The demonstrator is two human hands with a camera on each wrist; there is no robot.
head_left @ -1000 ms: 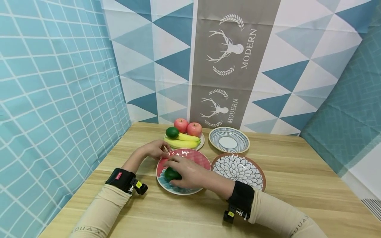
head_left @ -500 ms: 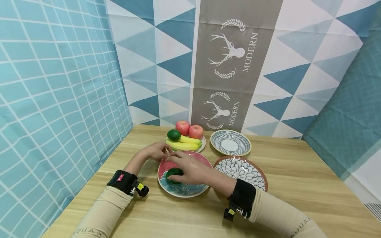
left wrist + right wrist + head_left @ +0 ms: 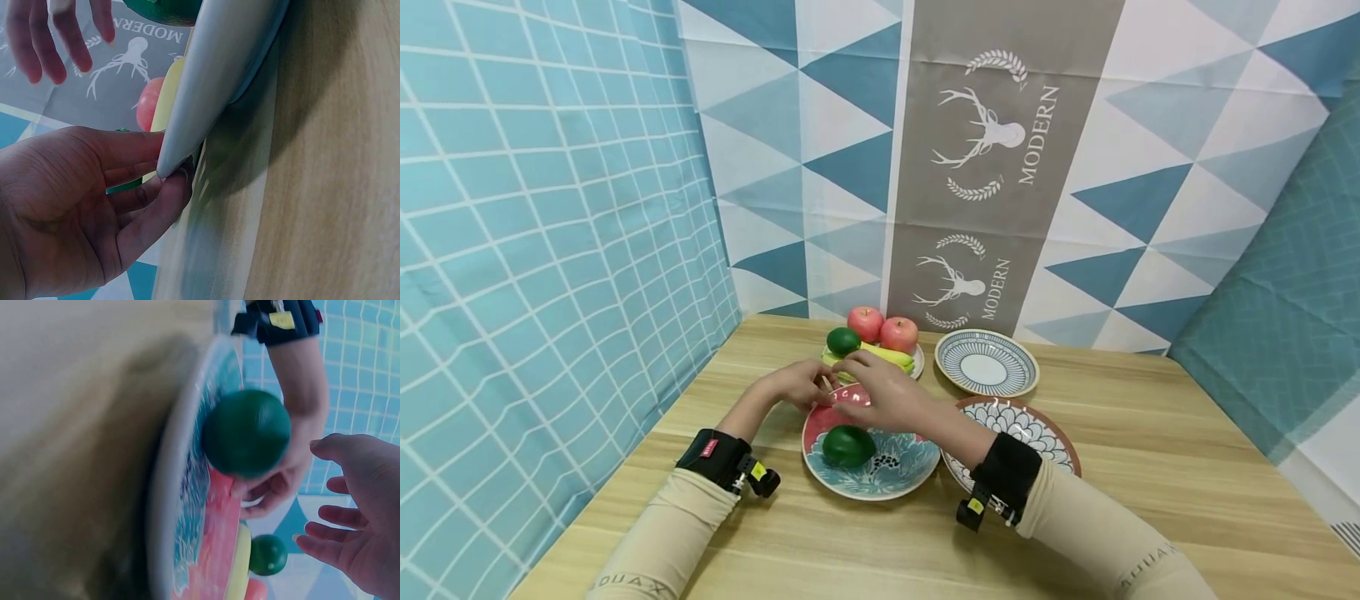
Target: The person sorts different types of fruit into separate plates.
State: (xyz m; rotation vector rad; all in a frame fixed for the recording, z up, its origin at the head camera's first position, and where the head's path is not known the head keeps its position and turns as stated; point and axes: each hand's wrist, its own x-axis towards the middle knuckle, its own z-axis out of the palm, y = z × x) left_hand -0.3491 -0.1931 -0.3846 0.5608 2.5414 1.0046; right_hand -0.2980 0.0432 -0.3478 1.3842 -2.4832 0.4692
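My left hand (image 3: 805,384) pinches the far left rim of a red and teal plate (image 3: 898,473), thumb on one face and fingers on the other (image 3: 134,200). On the plate's near left part lies a dark green avocado (image 3: 848,447), which looks round in the right wrist view (image 3: 247,433). Above the plate's far part hovers my right hand (image 3: 887,393), apart from the avocado, its fingers loosely spread and holding nothing (image 3: 369,506). It hides some of the plate's far rim.
Behind stands a small plate (image 3: 919,360) with yellow bananas (image 3: 887,357), another green avocado (image 3: 843,341) and two pink apples (image 3: 898,334). A blue-striped plate (image 3: 987,363) and a brown-rimmed petal-patterned plate (image 3: 1017,421) sit to the right. A tiled curtain (image 3: 550,250) borders the left.
My right hand has let go of the avocado and risen away toward the back, leaving it on the plate. My left hand stays at the rim. The head view has shifted slightly.
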